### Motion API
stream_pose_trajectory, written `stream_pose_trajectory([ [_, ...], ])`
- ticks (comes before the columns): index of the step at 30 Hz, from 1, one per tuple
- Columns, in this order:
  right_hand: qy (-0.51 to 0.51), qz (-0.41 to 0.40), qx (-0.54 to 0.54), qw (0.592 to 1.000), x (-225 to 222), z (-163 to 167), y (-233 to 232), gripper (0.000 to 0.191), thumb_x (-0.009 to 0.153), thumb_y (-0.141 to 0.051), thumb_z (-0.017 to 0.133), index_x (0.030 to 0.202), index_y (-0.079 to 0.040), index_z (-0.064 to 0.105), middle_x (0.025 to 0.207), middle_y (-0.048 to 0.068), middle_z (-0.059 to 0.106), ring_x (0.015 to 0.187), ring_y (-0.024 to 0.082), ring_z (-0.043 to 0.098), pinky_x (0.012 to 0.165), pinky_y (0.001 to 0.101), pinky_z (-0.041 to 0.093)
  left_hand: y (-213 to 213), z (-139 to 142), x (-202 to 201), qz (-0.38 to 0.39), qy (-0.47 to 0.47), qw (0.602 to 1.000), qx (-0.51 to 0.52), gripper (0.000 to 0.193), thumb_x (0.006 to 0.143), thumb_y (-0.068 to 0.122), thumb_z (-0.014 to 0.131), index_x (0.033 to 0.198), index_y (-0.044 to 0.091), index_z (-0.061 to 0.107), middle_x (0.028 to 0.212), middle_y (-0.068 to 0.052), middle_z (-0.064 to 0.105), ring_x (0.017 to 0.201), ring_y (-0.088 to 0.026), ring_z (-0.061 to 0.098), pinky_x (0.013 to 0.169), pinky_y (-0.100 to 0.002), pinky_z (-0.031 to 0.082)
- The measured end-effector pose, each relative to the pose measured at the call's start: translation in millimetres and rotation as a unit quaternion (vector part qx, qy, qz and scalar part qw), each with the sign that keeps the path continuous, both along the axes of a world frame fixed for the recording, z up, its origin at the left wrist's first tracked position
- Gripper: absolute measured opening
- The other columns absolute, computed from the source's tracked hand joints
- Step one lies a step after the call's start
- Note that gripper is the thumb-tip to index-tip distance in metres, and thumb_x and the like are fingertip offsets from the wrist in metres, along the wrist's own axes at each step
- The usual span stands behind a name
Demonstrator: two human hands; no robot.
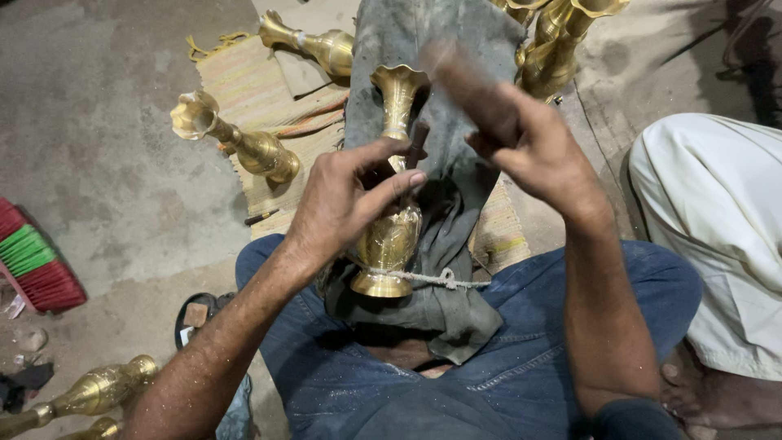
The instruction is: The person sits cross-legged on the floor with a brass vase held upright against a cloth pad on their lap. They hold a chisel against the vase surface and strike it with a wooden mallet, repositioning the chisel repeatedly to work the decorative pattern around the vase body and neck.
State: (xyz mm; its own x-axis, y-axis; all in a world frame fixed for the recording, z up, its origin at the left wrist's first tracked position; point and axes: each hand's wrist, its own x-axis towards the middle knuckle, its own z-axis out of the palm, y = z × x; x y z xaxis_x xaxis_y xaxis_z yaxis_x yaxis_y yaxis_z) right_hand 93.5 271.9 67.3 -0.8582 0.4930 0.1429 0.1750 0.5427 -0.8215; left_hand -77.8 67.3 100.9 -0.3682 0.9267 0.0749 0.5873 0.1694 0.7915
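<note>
Bare concrete floor [98,106] lies all around us, with a striped mat [244,90] spread ahead of our knees. We sit in blue jeans [521,358], and a brass vase [393,204] lies along a grey cloth [440,49] between our legs, its flared mouth pointing away and its foot tied down with a string [432,279]. Our left hand [346,204] rests on the vase's body, fingers pinched together on a thin dark tool [417,145] set against the neck. Our right hand [529,138] hangs above the cloth, fist closed on a wooden handle [468,81] that is blurred. More brass vases lie on the mat [244,143], behind the cloth [314,42], at the top right [562,41] and by our left elbow [90,395]. A red and green brush [32,261] sits at the left. Another person's white-clad leg [717,220] is just beside our right knee.
</note>
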Motion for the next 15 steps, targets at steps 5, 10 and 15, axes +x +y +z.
stream_pose_trajectory([
  [5, -0.038, 0.004, 0.049, 0.998, -0.9, 8.7, -2.9, 0.036, 0.087, -0.008, 0.075, 0.118, -0.003, 0.059, 0.087, 0.011, 0.069, 0.079, 0.024, 0.068, 0.071, 0.0415, 0.049, 2.3, -0.3, -1.0, -0.014, 0.031, 0.999, 0.025, 0.034, 0.093, 0.032, 0.078, 0.118, 0.009, 0.075, 0.084, -0.006, 0.080, 0.070, -0.011, 0.077, 0.062, -0.029, 0.060],
  [10, -0.132, -0.011, 0.117, 0.984, 0.9, 12.6, -3.7, 0.042, 0.083, -0.006, 0.078, 0.121, -0.003, 0.060, 0.079, 0.016, 0.066, 0.075, 0.029, 0.065, 0.069, 0.0441, 0.048, 2.2, 2.0, -1.4, -0.002, 0.020, 1.000, -0.015, 0.034, 0.091, 0.032, 0.079, 0.116, 0.010, 0.076, 0.075, -0.005, 0.077, 0.064, -0.012, 0.073, 0.057, -0.029, 0.056],
  [15, -0.078, 0.018, 0.070, 0.994, 2.8, 5.8, -0.1, 0.039, 0.088, -0.001, 0.075, 0.122, 0.000, 0.058, 0.095, 0.015, 0.071, 0.086, 0.027, 0.069, 0.077, 0.0407, 0.053, -0.2, 2.5, 0.9, -0.008, 0.011, 1.000, 0.017, 0.035, 0.092, 0.032, 0.078, 0.116, 0.008, 0.075, 0.077, -0.004, 0.077, 0.065, -0.010, 0.073, 0.058, -0.028, 0.056],
])
